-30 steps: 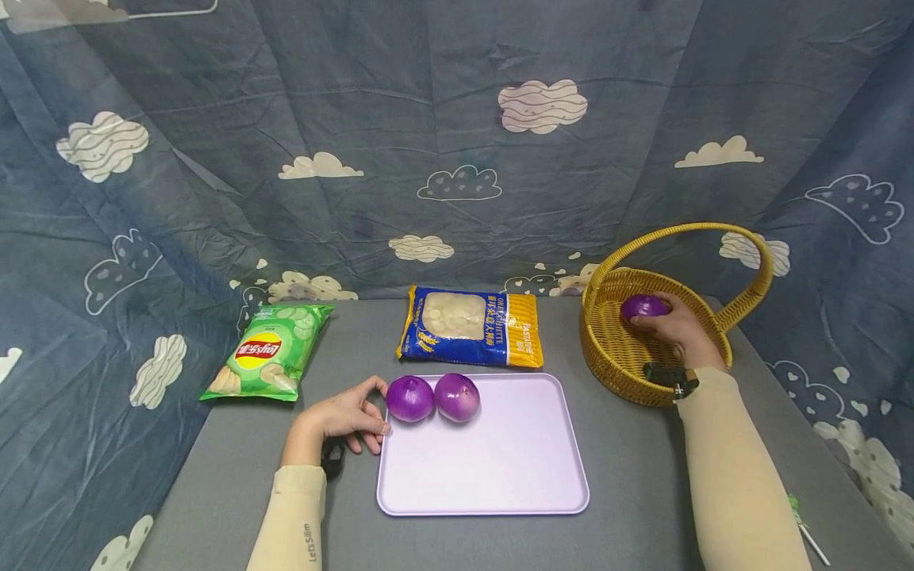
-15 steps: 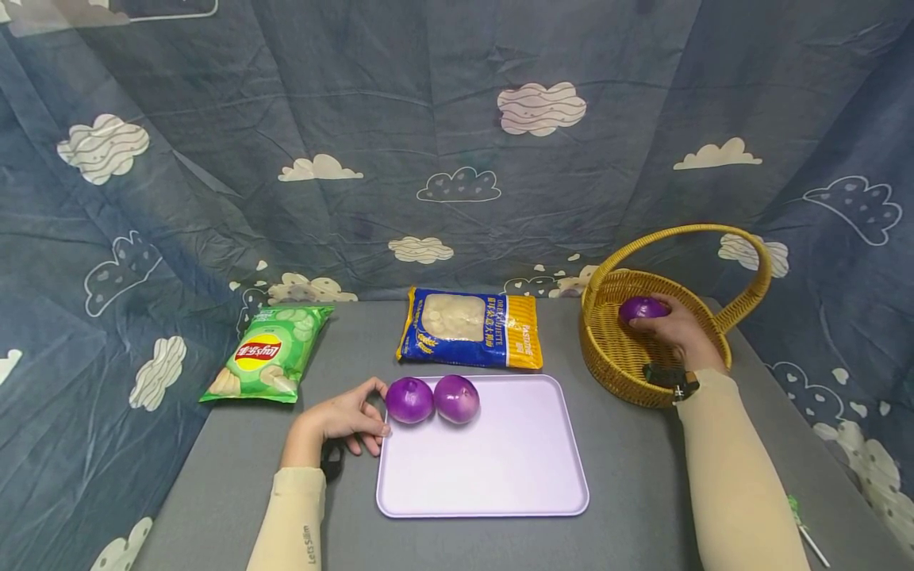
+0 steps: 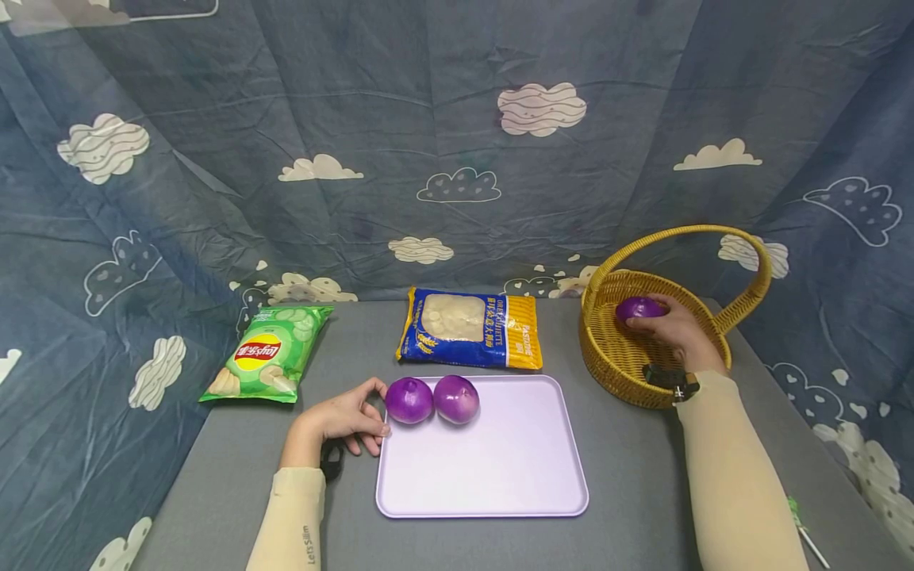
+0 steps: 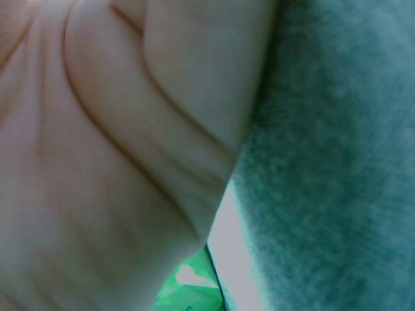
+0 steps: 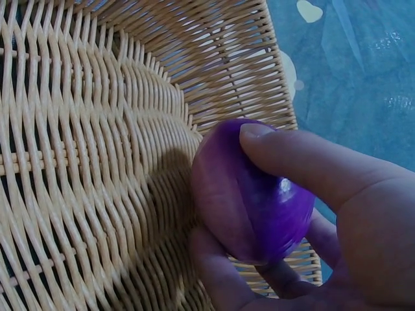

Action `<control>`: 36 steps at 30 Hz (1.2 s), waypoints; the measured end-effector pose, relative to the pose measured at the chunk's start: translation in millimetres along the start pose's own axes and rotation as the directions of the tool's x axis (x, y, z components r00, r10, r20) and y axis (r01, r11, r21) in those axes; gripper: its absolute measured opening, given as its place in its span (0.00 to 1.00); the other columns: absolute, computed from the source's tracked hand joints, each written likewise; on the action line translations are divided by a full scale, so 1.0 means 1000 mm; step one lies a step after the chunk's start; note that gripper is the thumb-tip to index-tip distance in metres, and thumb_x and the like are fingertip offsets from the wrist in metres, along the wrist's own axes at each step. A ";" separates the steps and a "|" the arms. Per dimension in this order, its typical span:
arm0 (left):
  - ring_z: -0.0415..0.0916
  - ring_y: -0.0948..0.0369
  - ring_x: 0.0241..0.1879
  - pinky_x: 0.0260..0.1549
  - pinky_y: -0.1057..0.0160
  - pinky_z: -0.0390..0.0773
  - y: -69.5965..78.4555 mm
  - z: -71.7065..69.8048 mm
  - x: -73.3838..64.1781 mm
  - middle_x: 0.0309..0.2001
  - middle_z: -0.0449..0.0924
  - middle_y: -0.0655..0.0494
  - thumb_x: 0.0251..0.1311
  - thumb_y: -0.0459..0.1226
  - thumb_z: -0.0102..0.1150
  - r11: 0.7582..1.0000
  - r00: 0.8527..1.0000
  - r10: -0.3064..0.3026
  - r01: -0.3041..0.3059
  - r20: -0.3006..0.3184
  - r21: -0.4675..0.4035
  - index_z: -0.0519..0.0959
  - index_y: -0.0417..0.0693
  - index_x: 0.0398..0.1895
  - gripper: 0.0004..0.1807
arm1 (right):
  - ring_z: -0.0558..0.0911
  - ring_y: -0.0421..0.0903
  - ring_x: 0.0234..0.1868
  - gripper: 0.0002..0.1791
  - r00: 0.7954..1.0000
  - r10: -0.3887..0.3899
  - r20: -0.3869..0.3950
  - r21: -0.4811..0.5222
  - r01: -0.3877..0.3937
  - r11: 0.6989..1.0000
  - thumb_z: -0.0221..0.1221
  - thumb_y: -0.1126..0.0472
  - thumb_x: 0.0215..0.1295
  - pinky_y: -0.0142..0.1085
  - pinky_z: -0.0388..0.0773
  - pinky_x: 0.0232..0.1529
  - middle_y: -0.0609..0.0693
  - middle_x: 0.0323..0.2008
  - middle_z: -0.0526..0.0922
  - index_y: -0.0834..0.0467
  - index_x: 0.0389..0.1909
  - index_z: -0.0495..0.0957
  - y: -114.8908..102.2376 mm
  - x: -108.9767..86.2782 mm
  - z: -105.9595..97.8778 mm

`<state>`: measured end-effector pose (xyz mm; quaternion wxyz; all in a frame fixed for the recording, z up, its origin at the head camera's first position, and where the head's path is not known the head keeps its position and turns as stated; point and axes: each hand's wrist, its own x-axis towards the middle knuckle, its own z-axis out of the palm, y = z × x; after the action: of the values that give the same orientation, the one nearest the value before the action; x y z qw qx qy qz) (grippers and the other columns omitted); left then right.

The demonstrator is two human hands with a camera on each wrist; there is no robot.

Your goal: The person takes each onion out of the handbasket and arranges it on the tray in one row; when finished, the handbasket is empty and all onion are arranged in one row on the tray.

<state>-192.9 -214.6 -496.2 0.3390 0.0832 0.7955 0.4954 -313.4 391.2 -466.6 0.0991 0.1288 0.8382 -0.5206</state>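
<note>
Inside the wicker basket (image 3: pixel 621 373), my right hand (image 3: pixel 678 329) grips a purple onion (image 3: pixel 638 308). In the right wrist view the thumb lies over the onion (image 5: pixel 249 201) and the fingers curl under it, close to the woven wall. My left hand (image 3: pixel 346 420) holds the left edge of the lilac tray (image 3: pixel 493 507), thumb at the rim and index finger near the corner. Two more purple onions, one (image 3: pixel 409 400) at that corner and one (image 3: pixel 457 400) right beside it, sit on the tray. The palm (image 4: pixel 104 181) fills much of the left wrist view.
A green chip bag (image 3: pixel 274 353) lies at the left rear of the grey table (image 3: pixel 628 476). Behind the tray is a blue and yellow pasta bag (image 3: pixel 471 327). The basket's tall handle (image 3: pixel 685 228) arches over it. A green-and-white stick (image 3: pixel 810 539) lies at the right edge.
The right hand and its onion have shifted slightly left within the basket. The left hand, the tray and its two onions stay put.
</note>
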 end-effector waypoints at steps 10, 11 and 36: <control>0.89 0.60 0.26 0.19 0.66 0.80 0.000 0.000 0.002 0.32 0.90 0.50 0.64 0.37 0.71 1.000 1.000 -0.001 0.001 0.003 0.003 0.62 0.50 0.62 0.31 | 0.56 0.71 0.81 0.60 0.999 -0.023 -0.043 0.034 0.025 0.999 0.71 0.48 0.69 0.65 0.61 0.79 0.70 0.84 0.48 0.58 0.86 0.39 -0.008 -0.009 -0.002; 0.89 0.60 0.26 0.19 0.66 0.80 0.000 0.000 0.003 0.32 0.90 0.50 0.64 0.37 0.71 1.000 1.000 -0.002 0.002 0.000 0.004 0.62 0.50 0.62 0.31 | 0.57 0.70 0.81 0.60 0.999 -0.024 -0.046 0.040 0.025 0.999 0.71 0.48 0.69 0.64 0.61 0.79 0.69 0.84 0.49 0.57 0.86 0.39 -0.010 -0.010 -0.002; 0.89 0.60 0.26 0.19 0.67 0.80 0.000 -0.001 0.002 0.34 0.90 0.50 0.64 0.37 0.71 1.000 0.999 -0.029 0.029 -0.015 0.010 0.63 0.51 0.63 0.31 | 0.55 0.71 0.82 0.52 0.969 -0.217 -0.120 -0.020 0.217 0.976 0.68 0.43 0.70 0.36 0.79 0.67 0.64 0.84 0.45 0.39 0.86 0.47 -0.061 -0.132 0.003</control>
<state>-195.0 -214.9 -496.6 0.3399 0.0700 0.8015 0.4869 -207.8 347.5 -376.9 -0.0093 0.0675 0.8535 -0.5166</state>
